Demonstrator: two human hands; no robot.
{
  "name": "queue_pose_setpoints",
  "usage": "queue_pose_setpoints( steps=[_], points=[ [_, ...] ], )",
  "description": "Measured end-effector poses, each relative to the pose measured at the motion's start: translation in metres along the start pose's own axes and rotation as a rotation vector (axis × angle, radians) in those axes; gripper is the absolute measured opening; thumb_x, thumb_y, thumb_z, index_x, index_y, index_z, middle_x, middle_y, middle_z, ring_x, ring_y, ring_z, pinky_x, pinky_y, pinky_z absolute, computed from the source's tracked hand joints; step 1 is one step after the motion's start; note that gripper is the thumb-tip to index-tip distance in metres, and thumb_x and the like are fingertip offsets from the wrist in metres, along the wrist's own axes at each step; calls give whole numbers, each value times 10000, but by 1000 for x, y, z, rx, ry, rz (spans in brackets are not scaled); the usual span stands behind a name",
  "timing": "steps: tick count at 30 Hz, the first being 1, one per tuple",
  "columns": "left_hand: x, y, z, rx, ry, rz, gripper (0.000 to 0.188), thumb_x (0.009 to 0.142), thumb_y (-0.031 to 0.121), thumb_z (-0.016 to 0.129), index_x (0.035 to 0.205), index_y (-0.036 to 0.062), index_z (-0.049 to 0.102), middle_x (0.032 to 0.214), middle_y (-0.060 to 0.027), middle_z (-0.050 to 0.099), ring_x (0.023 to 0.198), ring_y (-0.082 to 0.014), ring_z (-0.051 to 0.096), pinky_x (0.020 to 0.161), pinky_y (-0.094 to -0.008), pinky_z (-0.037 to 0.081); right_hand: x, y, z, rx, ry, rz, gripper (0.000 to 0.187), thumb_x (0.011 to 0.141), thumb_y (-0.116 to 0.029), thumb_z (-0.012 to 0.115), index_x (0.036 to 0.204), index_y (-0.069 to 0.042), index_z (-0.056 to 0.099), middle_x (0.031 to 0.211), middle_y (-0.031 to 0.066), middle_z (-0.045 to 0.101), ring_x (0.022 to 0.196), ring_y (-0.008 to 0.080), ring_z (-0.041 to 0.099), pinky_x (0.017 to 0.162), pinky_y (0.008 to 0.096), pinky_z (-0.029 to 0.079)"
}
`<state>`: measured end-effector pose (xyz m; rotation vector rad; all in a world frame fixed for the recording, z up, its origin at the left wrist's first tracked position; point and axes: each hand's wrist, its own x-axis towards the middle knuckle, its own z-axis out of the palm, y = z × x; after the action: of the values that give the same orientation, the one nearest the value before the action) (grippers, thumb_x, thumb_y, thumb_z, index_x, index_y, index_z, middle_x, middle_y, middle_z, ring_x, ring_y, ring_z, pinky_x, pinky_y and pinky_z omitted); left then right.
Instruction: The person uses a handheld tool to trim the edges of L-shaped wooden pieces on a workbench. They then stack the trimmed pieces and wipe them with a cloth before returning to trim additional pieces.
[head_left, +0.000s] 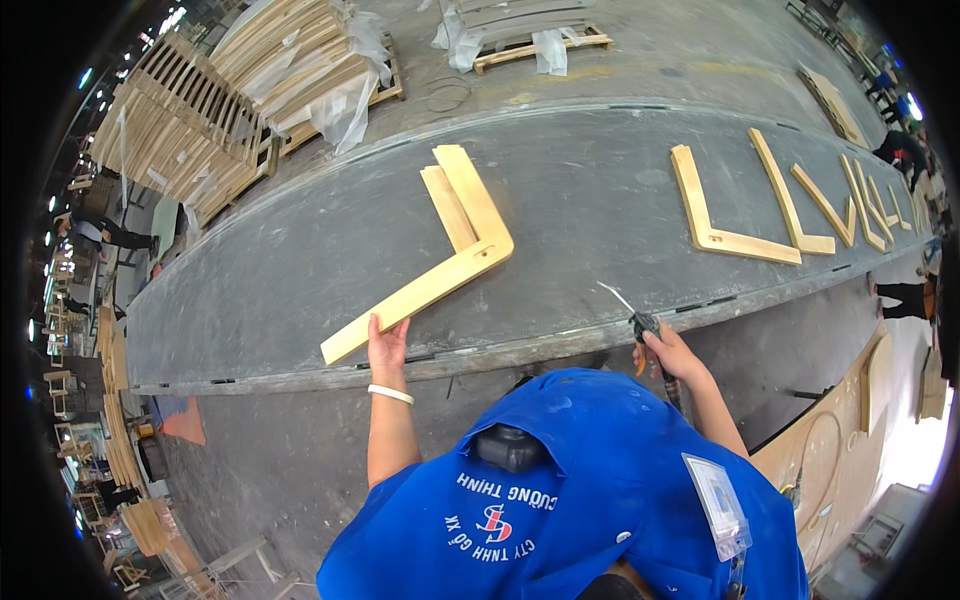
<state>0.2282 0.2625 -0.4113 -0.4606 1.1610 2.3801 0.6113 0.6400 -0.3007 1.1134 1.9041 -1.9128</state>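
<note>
An L-shaped pale wooden piece lies on the long dark grey table, its lower arm pointing toward me. My left hand is closed around the near end of that arm, fingers under it and thumb above. Against its inner side shows another pale wooden piece, partly covered by the first. Over the table's near edge, my right hand is wrapped around an air blow gun with a dark body and an orange part. Its thin metal nozzle points up and left, apart from the wood.
More angled wooden pieces lie along the right of the grey table. Beyond it stand stacked wooden parts on pallets, with plastic wrap. People stand at the far right and left. A large wooden panel is at lower right.
</note>
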Motion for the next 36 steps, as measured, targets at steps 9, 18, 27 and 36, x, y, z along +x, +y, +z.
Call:
queue_pose_setpoints(
  steps=[9,18,27,36],
  points=[
    [35,32,-33,35,-6,42,410,876,360,626,1152,71,538,1134,-112,595,1055,-268,581,903,-414,500,1,2,21,-37,26,62,263,973,-301,421,1117,-81,417,875,77,615,773,162,626,485,301,506],
    [40,35,-50,72,126,-3,442,872,396,629,1132,50,546,1083,-134,612,999,-282,602,852,-376,523,-5,-8,33,-15,64,70,284,972,-297,423,1157,-82,411,875,68,609,784,154,620,506,300,508],
    [36,32,31,1732,-64,443,390,728,353,762,728,-14,630,658,-117,629,625,-219,621,566,-368,476,-5,4,45,-52,63,81,259,966,-300,434,1089,-71,434,882,86,621,786,175,622,488,308,511],
    [50,-34,107,2230,-333,547,639,609,299,839,1103,47,522,1104,-148,586,1061,-350,551,880,-438,457,-17,-3,54,-63,79,52,280,964,-292,440,1151,-85,419,862,56,610,779,156,615,483,305,513]
  ],
)
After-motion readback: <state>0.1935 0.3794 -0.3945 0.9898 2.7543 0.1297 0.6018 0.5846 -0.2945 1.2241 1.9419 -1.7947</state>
